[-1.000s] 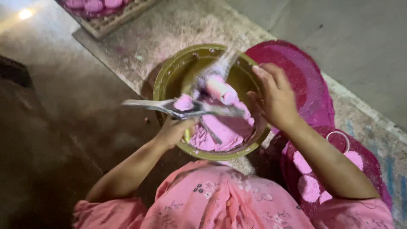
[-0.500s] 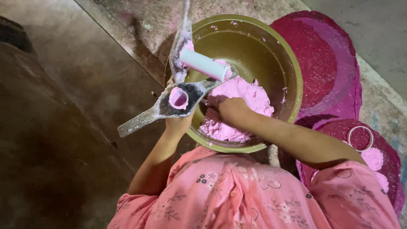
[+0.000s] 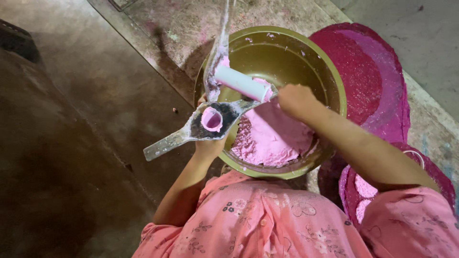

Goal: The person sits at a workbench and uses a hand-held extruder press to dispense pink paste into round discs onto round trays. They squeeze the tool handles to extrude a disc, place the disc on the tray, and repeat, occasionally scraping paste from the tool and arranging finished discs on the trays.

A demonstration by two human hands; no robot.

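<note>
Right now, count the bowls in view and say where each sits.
1: a big olive-green bowl of pink powder on the floor before the person, between the left hand and right hand. Others may be out of frame.

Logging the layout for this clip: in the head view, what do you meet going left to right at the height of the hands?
Bare dark floor → flat metal mould with pink-filled cup, held from beneath by left hand → right hand over the pink powder → bowl's far rim → magenta cloth.
</note>
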